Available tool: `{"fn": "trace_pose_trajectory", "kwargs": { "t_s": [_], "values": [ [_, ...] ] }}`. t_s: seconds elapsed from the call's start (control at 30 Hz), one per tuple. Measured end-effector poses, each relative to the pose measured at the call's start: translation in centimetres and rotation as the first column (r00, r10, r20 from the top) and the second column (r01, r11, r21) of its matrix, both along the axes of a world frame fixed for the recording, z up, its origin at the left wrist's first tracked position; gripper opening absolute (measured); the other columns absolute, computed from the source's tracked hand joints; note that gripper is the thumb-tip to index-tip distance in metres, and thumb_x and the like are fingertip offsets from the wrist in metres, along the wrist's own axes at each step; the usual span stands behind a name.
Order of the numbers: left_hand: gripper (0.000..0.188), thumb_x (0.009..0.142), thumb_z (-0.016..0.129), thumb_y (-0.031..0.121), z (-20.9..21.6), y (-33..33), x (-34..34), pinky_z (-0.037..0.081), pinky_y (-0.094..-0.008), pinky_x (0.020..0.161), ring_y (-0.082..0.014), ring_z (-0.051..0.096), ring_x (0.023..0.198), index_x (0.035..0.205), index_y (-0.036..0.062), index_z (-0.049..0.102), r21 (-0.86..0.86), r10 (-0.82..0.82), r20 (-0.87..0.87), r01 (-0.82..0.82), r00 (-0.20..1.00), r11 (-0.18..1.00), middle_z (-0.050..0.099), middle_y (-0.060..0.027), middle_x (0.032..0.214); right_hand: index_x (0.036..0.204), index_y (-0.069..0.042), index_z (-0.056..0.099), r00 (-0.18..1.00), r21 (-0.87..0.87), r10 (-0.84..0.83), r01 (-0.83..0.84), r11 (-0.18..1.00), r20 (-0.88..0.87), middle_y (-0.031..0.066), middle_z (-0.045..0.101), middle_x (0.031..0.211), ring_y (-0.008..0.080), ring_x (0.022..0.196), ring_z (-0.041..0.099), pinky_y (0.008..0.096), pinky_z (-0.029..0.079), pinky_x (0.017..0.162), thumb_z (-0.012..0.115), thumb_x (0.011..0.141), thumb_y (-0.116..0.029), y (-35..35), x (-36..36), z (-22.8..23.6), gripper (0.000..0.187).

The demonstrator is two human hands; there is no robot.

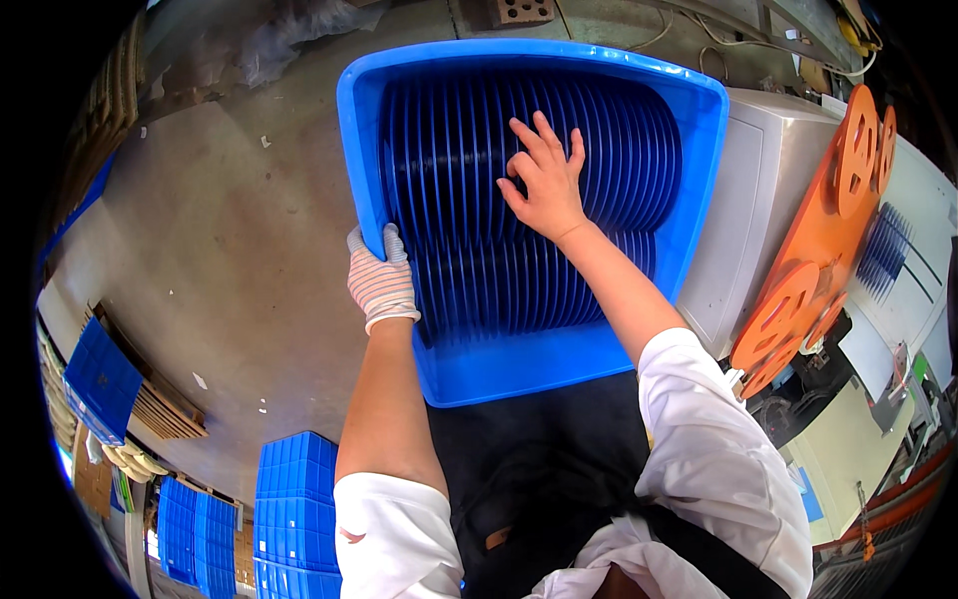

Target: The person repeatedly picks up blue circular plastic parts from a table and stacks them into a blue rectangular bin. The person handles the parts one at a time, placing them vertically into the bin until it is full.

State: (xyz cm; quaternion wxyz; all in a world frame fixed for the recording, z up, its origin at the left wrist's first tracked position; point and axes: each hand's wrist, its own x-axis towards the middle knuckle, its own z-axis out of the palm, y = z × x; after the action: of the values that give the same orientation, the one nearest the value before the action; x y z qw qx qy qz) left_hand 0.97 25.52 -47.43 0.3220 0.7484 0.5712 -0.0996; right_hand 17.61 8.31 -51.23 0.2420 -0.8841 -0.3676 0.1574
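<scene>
A large blue plastic bin (529, 374) sits in front of me, with thin dark blue round discs (454, 180) standing on edge inside it. They are packed side by side in two rows, one farther and one nearer. My left hand (382, 280), in a striped knit glove, is closed over the bin's left wall at the rim. Over the far row hangs my right hand (547, 190), bare, with its fingers spread and nothing visible in them. Whether its fingertips touch the discs, I cannot tell.
Right of the bin stands a grey metal cabinet (714, 190), with an orange machine part (813, 240) with slotted round plates beyond it. More discs (886, 250) lie on a pale surface at far right. Stacked blue bins (296, 509) stand at lower left. A perforated brick (524, 10) lies at the back.
</scene>
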Motion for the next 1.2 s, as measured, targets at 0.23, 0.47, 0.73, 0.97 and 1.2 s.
{"fn": "trace_pose_trajectory", "kwargs": {
  "t_s": [0.23,0.47,0.73,0.97,1.2],
  "values": [
    [0.044,0.093,0.058,0.042,0.1,0.3,0.2,0.051,-0.0457,0.074,-0.0399,0.066,0.08,0.114,0.0031,0.055,-0.004,-0.022,-0.023,0.022,0.999,1.0,0.069,-0.0198,0.086,0.085,-0.014,0.057,0.998,0.082,0.022,-0.027,0.996,0.053,0.0077,0.042,0.148,0.0295,0.144,0.028,0.062,0.012,0.113,0.068,0.075,-0.006,0.9,-1.0,-1.0,0.017],
    [0.043,0.092,0.059,0.039,0.7,-0.1,0.7,0.05,-0.047,0.074,-0.0427,0.065,0.082,0.113,0.0016,0.056,0.014,-0.013,0.017,0.012,1.0,1.0,0.069,-0.023,0.089,0.08,-0.016,0.063,0.998,0.081,0.001,-0.006,0.997,0.059,0.0033,0.05,0.14,0.0285,0.143,0.03,0.0651,0.006,0.111,0.066,0.075,-0.005,1.1,-0.8,-0.8,0.013],
    [0.047,0.092,0.059,0.038,1.0,-0.5,1.1,0.05,-0.0476,0.075,-0.0431,0.065,0.084,0.116,-0.0018,0.055,-0.006,-0.014,-0.048,0.014,0.999,1.0,0.068,-0.0245,0.092,0.079,-0.014,0.059,0.999,0.098,-0.042,0.044,0.994,-0.019,0.0052,0.047,0.143,0.0275,0.145,0.025,0.0666,0.003,0.111,0.073,0.077,-0.02,1.9,-1.3,-0.1,0.015],
    [0.044,0.093,0.059,0.036,-0.2,-0.6,0.4,0.051,-0.0445,0.072,-0.0386,0.065,0.079,0.115,-0.0016,0.055,0.031,-0.016,-0.029,0.017,0.999,0.999,0.068,-0.021,0.087,0.079,-0.014,0.059,0.999,0.079,-0.003,-0.002,0.997,0.053,0.0046,0.043,0.147,0.0242,0.146,0.023,0.0642,0.004,0.114,0.071,0.078,-0.012,2.6,-1.6,-0.4,0.012],
    [0.042,0.093,0.06,0.035,-0.6,-0.4,-0.1,0.051,-0.0433,0.07,-0.0346,0.065,0.074,0.114,-0.0009,0.056,0.041,-0.019,-0.035,0.021,0.999,0.999,0.068,-0.0177,0.084,0.08,-0.017,0.062,0.995,0.057,0.094,-0.095,0.994,0.017,0.0034,0.045,0.145,0.0236,0.146,0.023,0.0616,0.003,0.116,0.07,0.079,-0.011,3.1,-1.6,-0.2,0.009]
  ]
}}
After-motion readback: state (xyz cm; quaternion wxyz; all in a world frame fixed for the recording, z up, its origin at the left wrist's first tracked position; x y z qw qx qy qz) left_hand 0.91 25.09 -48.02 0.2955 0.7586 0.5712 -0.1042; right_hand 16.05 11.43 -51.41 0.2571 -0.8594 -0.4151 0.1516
